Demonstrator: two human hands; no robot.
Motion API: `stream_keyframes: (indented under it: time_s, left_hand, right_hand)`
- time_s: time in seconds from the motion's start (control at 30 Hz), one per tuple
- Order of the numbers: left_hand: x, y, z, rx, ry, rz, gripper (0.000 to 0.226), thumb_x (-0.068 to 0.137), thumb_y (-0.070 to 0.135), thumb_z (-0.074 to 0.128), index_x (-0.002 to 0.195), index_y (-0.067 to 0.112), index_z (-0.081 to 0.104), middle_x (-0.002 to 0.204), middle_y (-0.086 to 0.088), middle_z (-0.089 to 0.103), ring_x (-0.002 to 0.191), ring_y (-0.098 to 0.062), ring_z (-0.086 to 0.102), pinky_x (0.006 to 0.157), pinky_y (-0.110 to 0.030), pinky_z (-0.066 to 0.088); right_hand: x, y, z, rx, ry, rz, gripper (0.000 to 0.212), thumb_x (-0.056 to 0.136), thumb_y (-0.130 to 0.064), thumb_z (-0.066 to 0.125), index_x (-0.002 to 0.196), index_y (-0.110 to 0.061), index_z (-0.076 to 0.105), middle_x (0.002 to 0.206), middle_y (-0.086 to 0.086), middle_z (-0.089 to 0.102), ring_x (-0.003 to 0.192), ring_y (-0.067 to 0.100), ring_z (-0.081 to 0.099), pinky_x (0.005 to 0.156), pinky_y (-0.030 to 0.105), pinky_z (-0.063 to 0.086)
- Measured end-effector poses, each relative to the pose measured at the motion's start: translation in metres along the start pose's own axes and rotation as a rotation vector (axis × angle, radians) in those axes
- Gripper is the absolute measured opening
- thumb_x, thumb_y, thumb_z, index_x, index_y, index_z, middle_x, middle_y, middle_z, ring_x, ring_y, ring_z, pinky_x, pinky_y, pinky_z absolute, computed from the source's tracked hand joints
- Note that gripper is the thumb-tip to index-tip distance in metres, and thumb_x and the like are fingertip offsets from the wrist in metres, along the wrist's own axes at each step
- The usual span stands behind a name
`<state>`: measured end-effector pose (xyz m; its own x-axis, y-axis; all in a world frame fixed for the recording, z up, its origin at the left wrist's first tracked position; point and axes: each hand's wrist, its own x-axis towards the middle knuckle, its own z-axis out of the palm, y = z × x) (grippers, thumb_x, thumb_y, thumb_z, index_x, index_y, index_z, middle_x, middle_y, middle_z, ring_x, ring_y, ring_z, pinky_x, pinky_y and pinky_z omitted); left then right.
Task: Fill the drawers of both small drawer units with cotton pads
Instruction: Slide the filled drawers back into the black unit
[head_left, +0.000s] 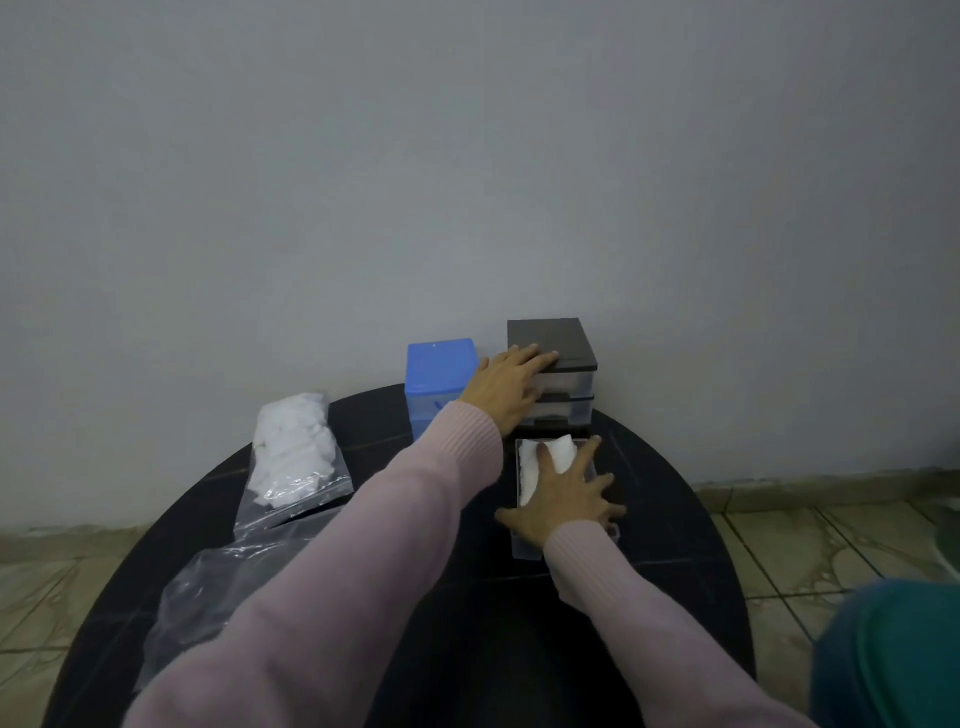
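Pads (540, 467) in pulled-out drawer (524, 548)

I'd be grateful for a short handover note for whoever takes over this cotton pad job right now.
Left hand: flat against the dark drawer unit, steadying it.
Right hand: fingers spread, pressing cotton pads into the clear drawer pulled out at that unit's foot.
Blue drawer unit stands left of it, shut.
Bag of pads lies left on the table.
Done: this drawer partly filled.
Left: push it in, fill the rest; their contents can't be seen.
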<state>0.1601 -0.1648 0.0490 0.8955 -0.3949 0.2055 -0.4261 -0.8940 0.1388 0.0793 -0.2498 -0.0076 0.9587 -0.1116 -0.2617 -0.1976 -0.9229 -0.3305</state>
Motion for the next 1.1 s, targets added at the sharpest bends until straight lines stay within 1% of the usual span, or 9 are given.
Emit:
stream_keyframes:
  time_s: [0.1, 0.2, 0.3, 0.4, 0.5, 0.53, 0.6, 0.67, 1.1]
  left_hand:
    - [0.001, -0.001, 0.002, -0.004, 0.081, 0.019, 0.052, 0.098, 0.015, 0.043, 0.147, 0.024, 0.027, 0.151, -0.004, 0.030, 0.133, -0.025, 0.031, 0.113, -0.035, 0.024]
    - [0.004, -0.003, 0.002, -0.003, 0.118, 0.042, 0.053, 0.096, 0.013, 0.046, 0.146, 0.023, 0.030, 0.144, -0.005, 0.035, 0.127, -0.024, 0.034, 0.109, -0.031, 0.027]
    - [0.009, -0.004, 0.002, -0.079, 0.134, 0.046, 0.047, 0.093, 0.012, 0.053, 0.139, 0.017, 0.042, 0.140, -0.008, 0.037, 0.127, -0.024, 0.036, 0.105, -0.028, 0.029]
    - [0.012, -0.003, 0.005, -0.174, 0.142, 0.051, 0.042, 0.090, 0.011, 0.059, 0.131, 0.011, 0.047, 0.144, -0.010, 0.037, 0.133, -0.026, 0.035, 0.108, -0.030, 0.030]
    - [0.014, -0.003, 0.005, -0.131, 0.148, 0.047, 0.040, 0.092, 0.013, 0.055, 0.131, 0.014, 0.045, 0.137, -0.008, 0.049, 0.125, -0.026, 0.042, 0.095, -0.026, 0.032]
    - [0.015, -0.003, 0.005, -0.098, 0.132, 0.045, 0.043, 0.095, 0.016, 0.052, 0.137, 0.017, 0.041, 0.141, -0.007, 0.046, 0.129, -0.027, 0.039, 0.098, -0.028, 0.031]
    - [0.015, -0.004, 0.005, -0.022, 0.087, 0.039, 0.050, 0.099, 0.019, 0.044, 0.146, 0.024, 0.028, 0.153, -0.002, 0.029, 0.140, -0.029, 0.026, 0.109, -0.035, 0.024]
    - [0.015, -0.004, 0.005, 0.012, 0.066, 0.044, 0.051, 0.101, 0.017, 0.040, 0.148, 0.026, 0.023, 0.156, -0.001, 0.022, 0.142, -0.029, 0.020, 0.113, -0.037, 0.020]
    - [0.016, -0.003, 0.005, 0.125, 0.030, 0.058, 0.055, 0.101, 0.008, 0.036, 0.150, 0.024, 0.015, 0.157, -0.003, 0.017, 0.142, -0.034, 0.019, 0.111, -0.039, 0.025]
  right_hand:
    - [0.001, 0.000, 0.003, -0.002, 0.048, 0.011, 0.090, 0.084, -0.052, 0.058, 0.148, -0.032, -0.002, 0.150, 0.020, -0.024, 0.137, 0.043, 0.010, 0.107, 0.057, 0.023]
    - [0.004, 0.002, 0.004, -0.059, 0.121, -0.012, 0.083, 0.088, -0.053, 0.050, 0.149, -0.027, -0.001, 0.152, 0.015, -0.022, 0.134, 0.042, 0.014, 0.106, 0.054, 0.024]
    - [0.003, 0.001, 0.008, -0.077, 0.155, -0.049, 0.081, 0.091, -0.050, 0.046, 0.149, -0.020, -0.001, 0.153, 0.007, -0.013, 0.132, 0.042, 0.018, 0.106, 0.054, 0.025]
    - [-0.001, -0.001, 0.011, -0.073, 0.213, -0.083, 0.079, 0.092, -0.049, 0.043, 0.149, -0.016, -0.002, 0.154, 0.004, -0.005, 0.130, 0.041, 0.021, 0.104, 0.054, 0.026]
    - [-0.002, -0.004, 0.011, -0.080, 0.248, -0.098, 0.076, 0.093, -0.048, 0.041, 0.148, -0.014, 0.001, 0.153, 0.003, 0.003, 0.129, 0.041, 0.023, 0.103, 0.053, 0.028]
    - [-0.001, -0.004, 0.012, -0.079, 0.237, -0.094, 0.074, 0.093, -0.048, 0.041, 0.148, -0.014, 0.004, 0.151, 0.004, 0.009, 0.128, 0.041, 0.025, 0.102, 0.052, 0.029]
    - [0.000, -0.003, 0.013, -0.095, 0.209, -0.086, 0.069, 0.093, -0.048, 0.041, 0.146, -0.015, 0.012, 0.147, 0.005, 0.017, 0.126, 0.040, 0.028, 0.101, 0.052, 0.032]
    - [0.001, -0.001, 0.012, -0.100, 0.197, -0.084, 0.063, 0.093, -0.048, 0.041, 0.143, -0.018, 0.018, 0.146, 0.006, 0.021, 0.125, 0.040, 0.029, 0.100, 0.051, 0.033]
    - [0.003, 0.007, -0.002, -0.135, 0.188, -0.113, 0.060, 0.093, -0.049, 0.040, 0.143, -0.023, 0.022, 0.148, 0.002, 0.023, 0.124, 0.037, 0.031, 0.099, 0.048, 0.032]
